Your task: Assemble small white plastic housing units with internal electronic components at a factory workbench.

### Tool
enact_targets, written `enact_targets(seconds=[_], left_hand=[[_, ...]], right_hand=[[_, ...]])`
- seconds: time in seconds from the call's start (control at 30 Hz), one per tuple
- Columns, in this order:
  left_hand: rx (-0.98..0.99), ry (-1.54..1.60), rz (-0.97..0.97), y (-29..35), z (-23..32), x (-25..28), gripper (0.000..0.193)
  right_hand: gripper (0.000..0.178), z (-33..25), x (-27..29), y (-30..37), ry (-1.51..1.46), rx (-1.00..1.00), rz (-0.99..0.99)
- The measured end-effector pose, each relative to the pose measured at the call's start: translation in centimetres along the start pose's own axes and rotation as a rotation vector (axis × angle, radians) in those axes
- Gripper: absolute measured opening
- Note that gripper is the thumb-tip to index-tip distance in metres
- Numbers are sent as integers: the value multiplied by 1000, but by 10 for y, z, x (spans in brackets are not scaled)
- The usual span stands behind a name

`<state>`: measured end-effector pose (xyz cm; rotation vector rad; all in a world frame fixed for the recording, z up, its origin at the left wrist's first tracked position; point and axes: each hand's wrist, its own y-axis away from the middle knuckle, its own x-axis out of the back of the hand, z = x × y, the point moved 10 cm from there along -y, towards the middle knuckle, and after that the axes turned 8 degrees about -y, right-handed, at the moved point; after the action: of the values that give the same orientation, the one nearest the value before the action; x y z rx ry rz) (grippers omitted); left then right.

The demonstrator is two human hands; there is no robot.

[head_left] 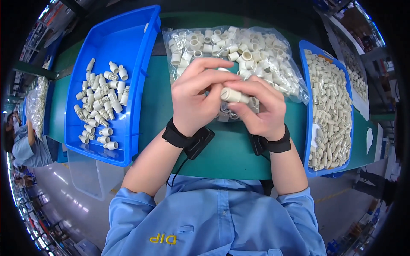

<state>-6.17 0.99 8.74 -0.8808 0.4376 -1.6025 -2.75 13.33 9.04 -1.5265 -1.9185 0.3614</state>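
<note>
Above the middle of the bench, my two hands are close together. My right hand (265,106) pinches a small white plastic cylinder (235,95) between thumb and fingers, its round end toward my left hand. My left hand (198,94) has its fingers bent, with the thumb close to that end. A sliver of white plastic (223,69) shows past the left fingers; what that hand grips is mostly hidden. Behind my hands lies a clear plastic bag (273,81) spread with many white hollow sleeves. Some shiny parts (226,115) show below my fingers.
A blue tray (143,64) at left holds a loose pile of white cylindrical parts with metal ends. Another blue tray (304,141) at right is packed with similar parts. The green bench (222,158) runs between them. At far left, a person (32,145) sits near another filled bag.
</note>
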Motion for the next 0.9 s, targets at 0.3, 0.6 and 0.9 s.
enact_targets(seconds=[0.3, 0.6, 0.9], left_hand=[[467, 533, -146, 14, -27, -36, 35], [305, 387, -184, 16, -31, -39, 33], [234, 284, -178, 14, -29, -30, 34]], right_hand=[[35, 38, 26, 19, -199, -152, 353], [31, -7, 32, 30, -84, 264, 464], [36, -30, 23, 30, 259, 441, 275]])
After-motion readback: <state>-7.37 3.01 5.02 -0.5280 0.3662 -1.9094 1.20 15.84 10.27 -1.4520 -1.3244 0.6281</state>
